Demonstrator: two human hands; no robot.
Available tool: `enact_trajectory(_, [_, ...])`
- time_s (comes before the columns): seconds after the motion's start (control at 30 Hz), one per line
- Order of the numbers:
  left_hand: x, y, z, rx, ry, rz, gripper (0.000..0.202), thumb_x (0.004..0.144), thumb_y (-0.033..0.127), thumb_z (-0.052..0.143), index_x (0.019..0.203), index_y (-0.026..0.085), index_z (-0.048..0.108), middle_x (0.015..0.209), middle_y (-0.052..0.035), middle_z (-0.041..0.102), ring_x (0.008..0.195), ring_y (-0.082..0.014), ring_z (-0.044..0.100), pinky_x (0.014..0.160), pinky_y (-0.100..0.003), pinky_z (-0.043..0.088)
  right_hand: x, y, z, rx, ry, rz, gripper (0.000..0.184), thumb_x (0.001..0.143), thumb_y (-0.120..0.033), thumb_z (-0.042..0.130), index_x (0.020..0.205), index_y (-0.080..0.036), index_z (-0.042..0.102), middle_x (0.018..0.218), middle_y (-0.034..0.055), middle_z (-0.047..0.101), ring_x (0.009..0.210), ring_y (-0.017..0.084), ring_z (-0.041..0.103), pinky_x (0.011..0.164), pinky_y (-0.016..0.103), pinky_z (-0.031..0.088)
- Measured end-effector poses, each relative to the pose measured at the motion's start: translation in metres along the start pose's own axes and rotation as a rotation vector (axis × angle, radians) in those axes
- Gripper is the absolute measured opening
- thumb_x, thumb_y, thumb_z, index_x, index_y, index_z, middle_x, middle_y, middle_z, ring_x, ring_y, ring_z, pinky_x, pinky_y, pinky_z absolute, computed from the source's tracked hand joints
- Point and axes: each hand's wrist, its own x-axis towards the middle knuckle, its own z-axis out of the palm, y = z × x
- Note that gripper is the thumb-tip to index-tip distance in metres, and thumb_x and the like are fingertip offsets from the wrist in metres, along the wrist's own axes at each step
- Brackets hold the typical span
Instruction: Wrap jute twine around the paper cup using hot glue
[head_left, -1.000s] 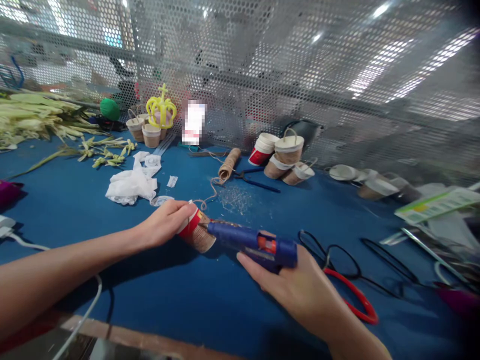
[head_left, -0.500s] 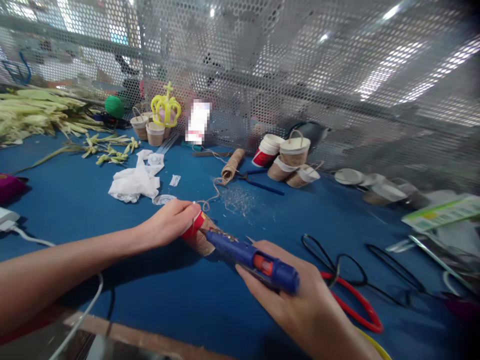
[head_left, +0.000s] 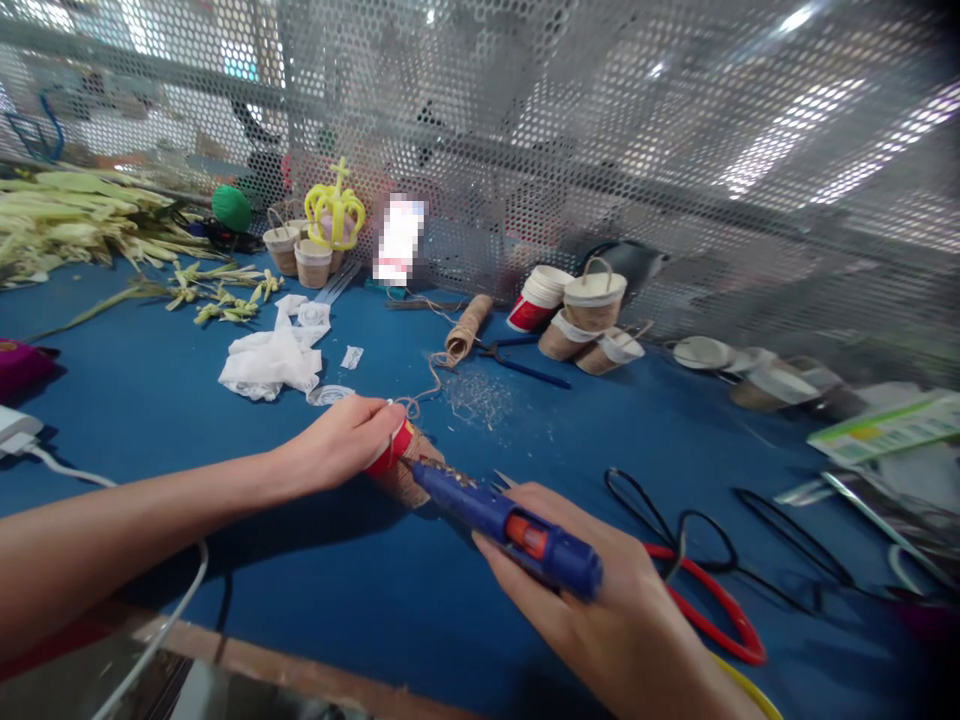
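Note:
My left hand (head_left: pixel 341 443) is closed around a red paper cup (head_left: pixel 396 461) that lies on its side on the blue table (head_left: pixel 360 590), partly wrapped in brown twine. My right hand (head_left: pixel 611 605) grips a blue glue gun (head_left: pixel 506 522) with an orange band. The gun's nozzle touches the twine-covered side of the cup. A strand of twine runs from the cup back to a twine spool (head_left: pixel 465 328).
Red and black cables (head_left: pixel 705 590) loop to the right of my right hand. Twine-wrapped cups (head_left: pixel 592 320) stand behind the spool, with pliers (head_left: pixel 517 362) beside them. White crumpled paper (head_left: pixel 270 360), green leaves (head_left: pixel 82 215), a yellow crown (head_left: pixel 335 210) and a perforated metal wall (head_left: pixel 600 130) lie beyond.
The glue gun has tilted so its rear dropped toward me, while the nozzle stays on the cup. My left hand keeps hold of the cup.

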Motion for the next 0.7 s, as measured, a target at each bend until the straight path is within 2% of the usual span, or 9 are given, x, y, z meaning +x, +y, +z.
enact_trajectory(0.17, [0.0012,-0.003,0.0005,0.034,0.049,0.012,0.039,0.08,0.039,0.038,0.064,0.012,0.061,0.063,-0.0033,0.066,0.055,-0.0136,0.056,0.052,-0.022,0.04,-0.0003,-0.0035,-0.0012,0.0,-0.038,0.007,0.008,0.078,-0.018,0.048,0.071,-0.022,0.048,0.067,0.0005,0.056,0.061,0.013,0.054,0.057,0.025,0.044])
enact_trajectory(0.3, [0.0018,-0.0046,0.0,0.013,0.004,0.02,0.039,0.081,0.038,0.036,0.066,0.012,0.062,0.064,-0.0039,0.066,0.054,-0.0129,0.056,0.053,-0.022,0.041,0.0005,-0.0053,-0.0021,-0.012,0.019,0.054,0.01,0.078,-0.019,0.049,0.068,-0.022,0.048,0.063,-0.0001,0.055,0.056,0.013,0.053,0.055,0.026,0.045])
enact_trajectory(0.53, [0.0003,-0.0024,-0.0001,0.101,0.066,0.022,0.039,0.08,0.04,0.037,0.06,0.013,0.056,0.057,-0.0014,0.061,0.052,-0.0125,0.052,0.049,-0.021,0.037,0.0006,-0.0022,0.0001,0.004,-0.033,-0.002,0.008,0.077,-0.016,0.049,0.071,-0.022,0.05,0.067,-0.0003,0.056,0.061,0.013,0.054,0.058,0.025,0.045])
enact_trajectory(0.7, [-0.0004,-0.0014,0.0009,0.019,0.01,0.015,0.038,0.081,0.038,0.036,0.066,0.012,0.06,0.064,-0.0028,0.065,0.056,-0.0134,0.056,0.054,-0.022,0.041,-0.0002,-0.0008,0.0004,-0.028,0.0,-0.006,0.01,0.077,-0.017,0.05,0.068,-0.021,0.048,0.063,-0.0009,0.054,0.057,0.012,0.052,0.054,0.024,0.044])
